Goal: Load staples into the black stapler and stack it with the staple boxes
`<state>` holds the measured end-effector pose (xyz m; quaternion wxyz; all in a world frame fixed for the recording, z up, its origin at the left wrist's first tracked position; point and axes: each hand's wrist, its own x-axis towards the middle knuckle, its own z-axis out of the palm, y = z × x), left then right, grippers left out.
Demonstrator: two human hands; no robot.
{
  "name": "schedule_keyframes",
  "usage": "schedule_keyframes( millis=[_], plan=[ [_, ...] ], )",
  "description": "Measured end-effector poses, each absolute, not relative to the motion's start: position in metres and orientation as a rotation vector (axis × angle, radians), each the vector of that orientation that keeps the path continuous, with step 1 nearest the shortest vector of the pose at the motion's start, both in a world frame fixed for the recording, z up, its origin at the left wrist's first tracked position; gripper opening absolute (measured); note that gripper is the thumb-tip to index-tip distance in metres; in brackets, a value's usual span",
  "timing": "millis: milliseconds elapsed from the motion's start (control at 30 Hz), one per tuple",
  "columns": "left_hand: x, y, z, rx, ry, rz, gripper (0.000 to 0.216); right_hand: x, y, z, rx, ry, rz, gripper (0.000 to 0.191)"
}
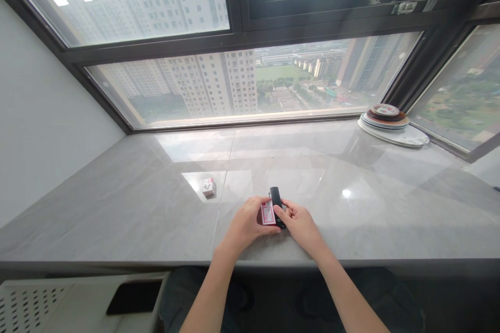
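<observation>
Close to the counter's front edge, both hands meet around two small things. My left hand (247, 222) curls its thumb and fingers around a white card with a red frame (267, 213). Against the card's right side stands a black stapler (275, 196), a narrow dark body tilted slightly. My right hand (299, 222) pinches the stapler, thumb on its face and fingers at its right side. The fingers hide how card and stapler touch. A small white box with red and dark print (209, 187) sits farther back on the left.
The grey tiled counter (128, 208) runs up to a dark-framed window (242, 44). Stacked round plates or mats (386, 120) lie in the far right corner. Below the front edge at left, a dark phone-like slab (135, 297) rests on a pale perforated surface (86, 304).
</observation>
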<state>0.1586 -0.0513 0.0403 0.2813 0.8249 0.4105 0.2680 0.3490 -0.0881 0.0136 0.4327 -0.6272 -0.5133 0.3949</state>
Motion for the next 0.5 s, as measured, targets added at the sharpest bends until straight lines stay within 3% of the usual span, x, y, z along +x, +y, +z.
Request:
schedule_keyframes(
  millis=[100, 233, 333, 500],
  plan=[
    [0.155, -0.052, 0.045, 2.245, 1.103, 0.718, 0.080, 0.352, -0.096, 0.020, -1.571, -1.219, 1.001, 0.077],
    [0.112, -0.025, 0.062, 2.118, 1.677, 0.823, 0.046, 0.358, -0.120, 0.024, -1.605, -1.213, 1.061, 0.091],
    [0.064, 0.012, 0.069, 1.887, 2.033, 0.834, 0.058, 0.356, -0.132, 0.025, -1.687, -1.340, 1.000, 0.099],
    [0.056, 0.040, 0.058, 1.908, 1.962, 0.650, 0.046, 0.345, -0.125, 0.038, -1.776, -1.557, 0.879, 0.092]
  ],
)
